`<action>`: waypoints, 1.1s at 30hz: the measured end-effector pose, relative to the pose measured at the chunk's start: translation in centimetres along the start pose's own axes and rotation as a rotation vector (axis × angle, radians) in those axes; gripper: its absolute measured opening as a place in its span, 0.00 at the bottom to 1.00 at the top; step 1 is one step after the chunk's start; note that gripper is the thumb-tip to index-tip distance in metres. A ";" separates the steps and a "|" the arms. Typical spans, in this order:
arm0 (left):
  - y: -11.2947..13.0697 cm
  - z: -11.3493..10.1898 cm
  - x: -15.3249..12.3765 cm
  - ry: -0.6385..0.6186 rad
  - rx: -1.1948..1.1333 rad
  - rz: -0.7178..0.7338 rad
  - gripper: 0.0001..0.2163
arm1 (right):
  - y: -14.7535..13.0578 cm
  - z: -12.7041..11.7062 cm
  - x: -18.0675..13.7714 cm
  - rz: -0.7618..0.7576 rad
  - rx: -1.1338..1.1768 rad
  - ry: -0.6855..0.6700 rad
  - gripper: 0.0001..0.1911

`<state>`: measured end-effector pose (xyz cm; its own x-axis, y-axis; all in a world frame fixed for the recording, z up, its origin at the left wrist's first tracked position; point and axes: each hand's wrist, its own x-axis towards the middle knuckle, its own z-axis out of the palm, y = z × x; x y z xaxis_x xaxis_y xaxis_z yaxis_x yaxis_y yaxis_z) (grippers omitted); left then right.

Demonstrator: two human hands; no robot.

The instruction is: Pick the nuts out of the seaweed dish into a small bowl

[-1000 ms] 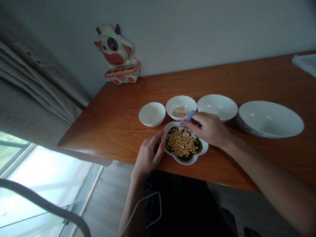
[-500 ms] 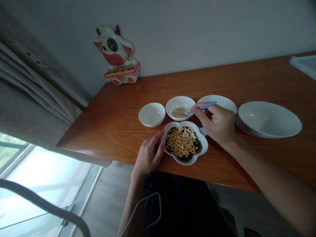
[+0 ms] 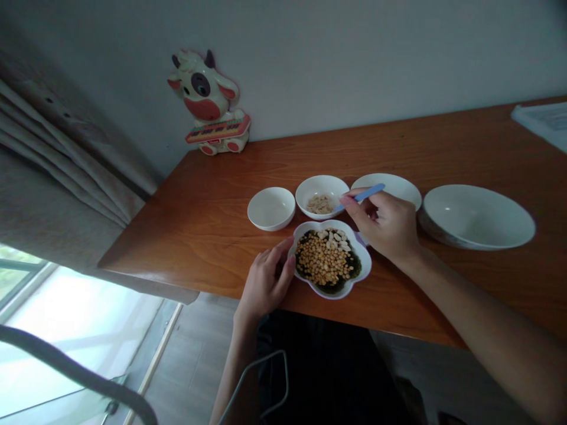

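A white flower-shaped dish (image 3: pixel 361 255) near the table's front edge holds yellow beans, dark green bits and some pale seeds. My left hand (image 3: pixel 266 278) curls against its left rim, steadying it. My right hand (image 3: pixel 385 224) pinches a thin blue tool (image 3: pixel 361 195), whose tip reaches over a small white bowl (image 3: pixel 322 189) containing pale seeds, just behind the dish. Whether the tip carries a seed is too small to see.
An empty small white bowl (image 3: pixel 271 208) sits left of the seed bowl. A shallow white plate (image 3: pixel 396 184) and a large white bowl (image 3: pixel 478 215) stand to the right. A cow toy (image 3: pixel 208 106) rests by the wall; papers (image 3: pixel 543 121) lie far right. A curtain (image 3: pixel 53 159) hangs at the left.
My right hand lifted the blue tool from the flower dish and swung its tip back over the seed bowl. The left hand stayed on the dish rim.
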<state>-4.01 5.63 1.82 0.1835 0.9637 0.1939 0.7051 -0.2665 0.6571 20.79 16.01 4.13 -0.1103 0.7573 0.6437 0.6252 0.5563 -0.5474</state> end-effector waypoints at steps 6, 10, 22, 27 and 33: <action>0.1 0.0 0.0 -0.001 -0.003 0.004 0.19 | 0.0 -0.6 0.1 -0.121 0.017 -0.117 0.14; 0.1 0.0 0.0 0.005 0.020 0.005 0.18 | 0.3 -0.5 0.4 -0.179 0.090 -0.243 0.12; 0.1 -0.2 -0.1 -0.017 0.022 0.011 0.19 | 0.0 -0.6 1.4 -0.114 0.149 -0.412 0.14; 0.3 -0.2 0.0 0.002 0.022 0.002 0.19 | -0.2 -1.3 2.4 -0.009 0.237 -0.517 0.12; 0.3 -0.3 -0.1 0.003 0.019 -0.004 0.20 | 0.3 -1.4 1.7 0.313 0.502 -0.470 0.13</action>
<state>-3.97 5.40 2.20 0.1788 0.9647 0.1936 0.7187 -0.2624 0.6440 21.92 17.04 5.82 -0.3741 0.9090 0.1838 0.2666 0.2952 -0.9175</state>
